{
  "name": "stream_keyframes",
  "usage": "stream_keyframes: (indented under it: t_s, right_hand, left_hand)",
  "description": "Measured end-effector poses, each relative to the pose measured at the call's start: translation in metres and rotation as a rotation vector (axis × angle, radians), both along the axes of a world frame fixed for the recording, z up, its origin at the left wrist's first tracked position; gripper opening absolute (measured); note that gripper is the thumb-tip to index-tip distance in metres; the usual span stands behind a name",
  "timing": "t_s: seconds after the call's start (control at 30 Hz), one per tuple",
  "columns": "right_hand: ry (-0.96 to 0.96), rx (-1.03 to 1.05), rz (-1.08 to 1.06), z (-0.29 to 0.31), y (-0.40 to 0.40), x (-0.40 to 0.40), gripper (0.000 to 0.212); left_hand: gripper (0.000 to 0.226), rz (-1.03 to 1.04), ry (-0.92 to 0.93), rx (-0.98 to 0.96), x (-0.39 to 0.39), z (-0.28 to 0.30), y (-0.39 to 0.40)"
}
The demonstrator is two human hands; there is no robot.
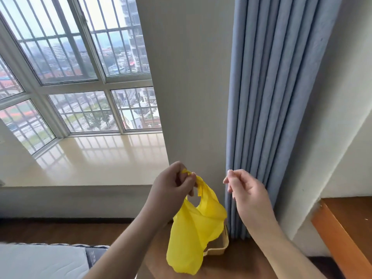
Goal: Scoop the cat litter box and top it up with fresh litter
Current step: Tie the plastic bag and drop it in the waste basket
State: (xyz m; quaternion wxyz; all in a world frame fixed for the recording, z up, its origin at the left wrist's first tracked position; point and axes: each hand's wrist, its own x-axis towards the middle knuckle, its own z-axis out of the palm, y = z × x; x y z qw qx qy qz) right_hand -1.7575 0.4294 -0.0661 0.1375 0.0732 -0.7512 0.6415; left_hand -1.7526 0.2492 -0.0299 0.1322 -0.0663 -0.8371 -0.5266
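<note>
Two bare arms, reaching up from the bottom edge. Left hand (174, 181) curled tight, pinching the knotted handles of a yellow bag (196, 232) between thumb and fingers. Bag hanging down loose and thin from that pinch, swinging free in the air. Right hand (244, 189) just beside, not touching the bag, fingers bent and tips drawn together, holding nothing that shows. Behind the bag's lower part, on the brown floor (60, 231), a pale yellow tray (220, 247), mostly hidden, so cannot tell what sits inside. Just behind that, a blue curtain (269, 97) hanging in folds. Left of it, a plain wall post, then a shiny sill (96, 160) under a big barred window (70, 63). Low at the left, a white mattress (40, 260). Far right, an orange wood ledge (342, 238).
</note>
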Motion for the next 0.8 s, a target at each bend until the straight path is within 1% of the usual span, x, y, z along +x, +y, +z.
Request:
stream_keyframes:
  t_s: [0.03, 0.07, 0.13, 0.17, 0.23, 0.3, 0.37, 0.43, 0.5, 0.63, 0.73, 0.8]
  right_hand:
    - [-0.003, -0.009, 0.085, 0.006, -0.001, 0.007, 0.038]
    - [-0.031, 0.036, 0.173, 0.01, -0.003, 0.013, 0.044]
    - [-0.086, 0.226, 0.274, 0.012, -0.009, 0.021, 0.048]
    - [-0.096, 0.318, 0.272, 0.009, -0.011, 0.021, 0.048]
    - [-0.077, 0.488, 0.195, 0.002, -0.015, 0.018, 0.049]
    - [-0.047, 0.631, 0.131, -0.004, -0.017, 0.015, 0.037]
    - [-0.05, 0.641, 0.154, -0.006, -0.019, 0.014, 0.03]
    - [-0.049, 0.594, 0.195, -0.005, -0.021, 0.015, 0.025]
    - [-0.009, 0.551, 0.152, -0.006, -0.023, 0.016, 0.022]
    - [0.148, 0.513, 0.08, -0.009, -0.021, 0.016, 0.021]
    - [0.127, 0.448, 0.1, -0.007, -0.012, 0.014, 0.023]
    - [0.122, 0.447, 0.094, -0.006, -0.003, 0.013, 0.027]
  left_hand:
    - [0.031, 0.005, -0.034, 0.04, -0.001, 0.002, 0.002]
    - [0.031, 0.014, -0.056, 0.077, -0.002, 0.002, 0.003]
    - [0.032, 0.04, -0.076, 0.127, -0.004, 0.001, 0.006]
    - [0.033, 0.052, -0.081, 0.138, -0.005, 0.0, 0.007]
    - [0.035, 0.068, -0.086, 0.145, -0.007, -0.003, 0.01]
    - [0.035, 0.071, -0.087, 0.138, -0.007, -0.005, 0.013]
    - [0.035, 0.07, -0.094, 0.123, -0.006, -0.005, 0.015]
    - [0.035, 0.072, -0.103, 0.121, -0.007, -0.007, 0.016]
    - [0.036, 0.073, -0.105, 0.112, -0.007, -0.009, 0.017]
    - [0.032, 0.038, -0.099, 0.16, -0.004, -0.009, 0.018]
    - [0.043, 0.094, -0.083, 0.201, -0.005, -0.014, 0.01]
    - [0.04, 0.167, -0.07, 0.266, -0.01, -0.02, 0.001]
